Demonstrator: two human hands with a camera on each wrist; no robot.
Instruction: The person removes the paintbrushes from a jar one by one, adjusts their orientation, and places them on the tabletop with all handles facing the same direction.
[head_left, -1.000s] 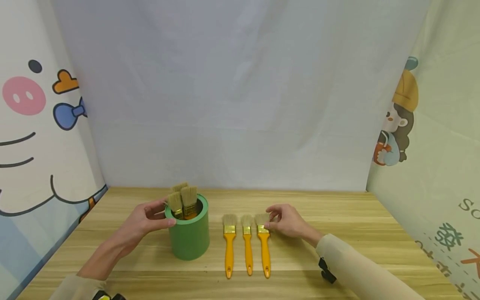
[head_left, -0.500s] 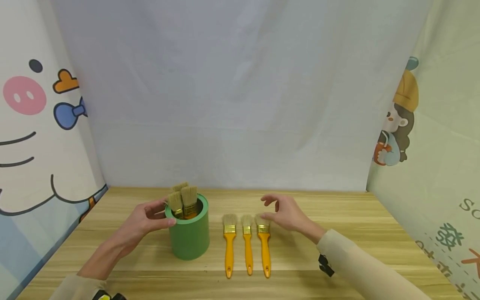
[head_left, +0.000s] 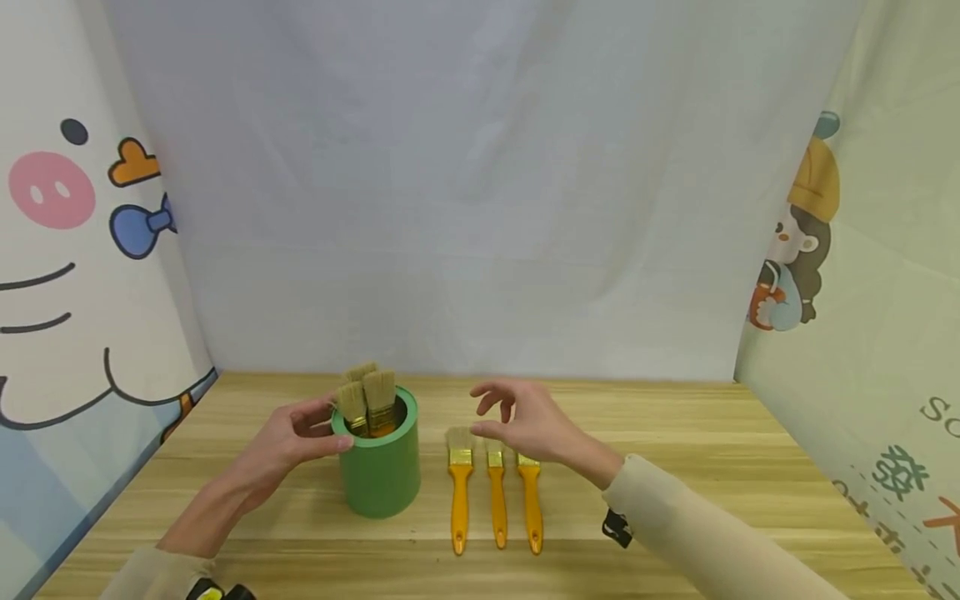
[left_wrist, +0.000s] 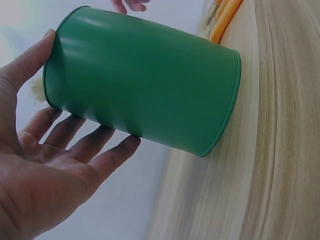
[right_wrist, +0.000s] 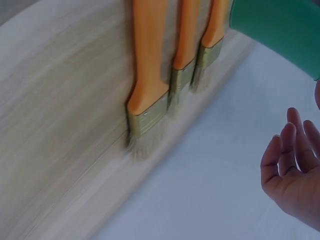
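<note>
In the head view, the left hand (head_left: 276, 446) steadies a green container (head_left: 381, 483) on the left of the wooden table (head_left: 247, 404), upright with brushes (head_left: 380, 396) inside; the right hand (head_left: 531, 423), loosely curled around nothing, hovers over the far ends of three paintbrushes (head_left: 497, 504) lying to the container's right. The left wrist view shows thumb and fingertips gripping opposite sides of its smooth, probably light, slippery wall. In the right wrist view, the paintbrushes look light and stiff-handled, their bristles soft; their broad metal bands should suit a pinch.
</note>
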